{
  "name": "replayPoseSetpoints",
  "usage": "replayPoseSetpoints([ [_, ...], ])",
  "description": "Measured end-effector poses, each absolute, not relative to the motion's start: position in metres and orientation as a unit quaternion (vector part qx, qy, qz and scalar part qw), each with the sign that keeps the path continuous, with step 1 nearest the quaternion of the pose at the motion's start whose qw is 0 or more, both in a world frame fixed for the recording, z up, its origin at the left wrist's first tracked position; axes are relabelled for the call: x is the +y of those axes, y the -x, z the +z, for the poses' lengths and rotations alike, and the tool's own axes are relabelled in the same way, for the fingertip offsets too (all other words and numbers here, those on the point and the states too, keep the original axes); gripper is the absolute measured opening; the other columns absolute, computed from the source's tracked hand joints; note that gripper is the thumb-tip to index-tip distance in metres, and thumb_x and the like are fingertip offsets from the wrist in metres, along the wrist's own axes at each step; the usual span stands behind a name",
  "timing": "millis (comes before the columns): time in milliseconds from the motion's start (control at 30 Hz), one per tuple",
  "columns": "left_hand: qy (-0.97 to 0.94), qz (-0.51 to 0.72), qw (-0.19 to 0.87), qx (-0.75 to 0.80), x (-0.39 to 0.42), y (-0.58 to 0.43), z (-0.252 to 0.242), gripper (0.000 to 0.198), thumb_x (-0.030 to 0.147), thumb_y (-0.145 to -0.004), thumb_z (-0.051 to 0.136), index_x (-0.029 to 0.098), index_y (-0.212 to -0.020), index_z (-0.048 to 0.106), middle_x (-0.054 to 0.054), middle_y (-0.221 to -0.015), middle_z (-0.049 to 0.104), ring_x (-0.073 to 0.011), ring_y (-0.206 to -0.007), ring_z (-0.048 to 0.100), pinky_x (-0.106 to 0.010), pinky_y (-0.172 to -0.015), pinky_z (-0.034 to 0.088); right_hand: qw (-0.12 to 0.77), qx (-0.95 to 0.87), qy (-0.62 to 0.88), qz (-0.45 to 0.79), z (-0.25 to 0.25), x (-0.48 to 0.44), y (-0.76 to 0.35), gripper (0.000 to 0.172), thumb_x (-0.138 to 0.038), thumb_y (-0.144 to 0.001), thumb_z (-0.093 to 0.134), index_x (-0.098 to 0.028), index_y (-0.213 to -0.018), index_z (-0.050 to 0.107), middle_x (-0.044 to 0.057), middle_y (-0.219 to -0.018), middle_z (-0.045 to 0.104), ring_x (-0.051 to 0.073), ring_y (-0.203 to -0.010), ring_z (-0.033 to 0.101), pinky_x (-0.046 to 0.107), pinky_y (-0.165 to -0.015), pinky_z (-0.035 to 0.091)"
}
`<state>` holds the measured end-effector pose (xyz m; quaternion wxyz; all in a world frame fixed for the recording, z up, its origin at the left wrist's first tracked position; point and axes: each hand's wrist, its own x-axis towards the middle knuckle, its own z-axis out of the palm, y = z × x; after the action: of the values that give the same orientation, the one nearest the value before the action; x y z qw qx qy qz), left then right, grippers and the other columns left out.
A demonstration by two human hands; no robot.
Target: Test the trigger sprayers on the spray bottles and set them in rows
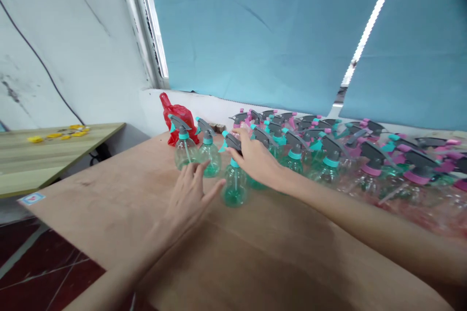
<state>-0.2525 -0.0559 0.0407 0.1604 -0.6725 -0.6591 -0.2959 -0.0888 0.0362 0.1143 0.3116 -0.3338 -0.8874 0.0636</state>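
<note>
My right hand (253,155) is closed around the grey trigger head of a green spray bottle (234,189), which stands upright with its clear body showing below. My left hand (191,187) reaches over the wooden table, thumb apart from the other fingers, and holds nothing. Its fingertips are in front of two more upright bottles, a pale green spray bottle (183,148) and a green spray bottle (209,155); whether they touch either one I cannot tell.
Several green and pink spray bottles (330,158) stand crowded along the right and back. Behind the left bottles lies a red plastic bag (180,116). A second table (47,155) at the left holds small yellow pieces (78,129). A blue sheet (255,34) covers the window.
</note>
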Motion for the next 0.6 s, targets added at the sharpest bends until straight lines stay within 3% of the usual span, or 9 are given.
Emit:
replayPoseSetpoints([
  [133,0.713,-0.291,0.093,-0.631,-0.083,0.221,0.029,0.063,0.058,-0.088,0.048,0.023,-0.135,0.028,-0.009,-0.122,0.050,-0.0263,-0.111,0.052,-0.039,-0.088,0.046,0.321,-0.888,0.319,0.088,0.112,0.009,0.061,0.045,-0.032,-0.089,0.042,-0.009,-0.127,0.038,0.013,-0.087,0.069,0.026,-0.073,0.065,0.032,-0.059,0.042],
  [300,0.733,-0.320,-0.093,-0.593,-0.102,0.184,0.026,0.061,0.051,-0.086,0.057,0.027,-0.135,0.029,-0.009,-0.128,0.049,-0.0287,-0.120,0.046,-0.048,-0.098,0.037,0.326,-0.876,0.315,0.162,0.112,-0.024,0.019,0.044,-0.039,-0.088,0.043,-0.016,-0.126,0.041,0.004,-0.078,0.065,0.020,-0.068,0.060,0.031,-0.061,0.041],
  [400,0.743,-0.330,-0.136,-0.567,-0.108,0.164,0.024,0.059,0.050,-0.086,0.058,0.030,-0.134,0.030,-0.008,-0.130,0.049,-0.0294,-0.121,0.044,-0.049,-0.100,0.036,0.315,-0.859,0.326,0.235,0.112,-0.037,-0.009,0.049,-0.045,-0.085,0.050,-0.020,-0.126,0.041,0.001,-0.076,0.062,0.018,-0.066,0.057,0.031,-0.060,0.041],
  [600,0.771,-0.310,-0.183,-0.525,-0.107,0.126,0.025,0.062,0.049,-0.086,0.058,0.029,-0.137,0.028,-0.006,-0.136,0.045,-0.0273,-0.126,0.040,-0.045,-0.104,0.032,0.295,-0.835,0.325,0.333,0.105,-0.044,-0.070,0.058,-0.047,-0.077,0.063,-0.027,-0.126,0.040,0.005,-0.107,0.062,0.021,-0.092,0.059,0.035,-0.076,0.046],
])
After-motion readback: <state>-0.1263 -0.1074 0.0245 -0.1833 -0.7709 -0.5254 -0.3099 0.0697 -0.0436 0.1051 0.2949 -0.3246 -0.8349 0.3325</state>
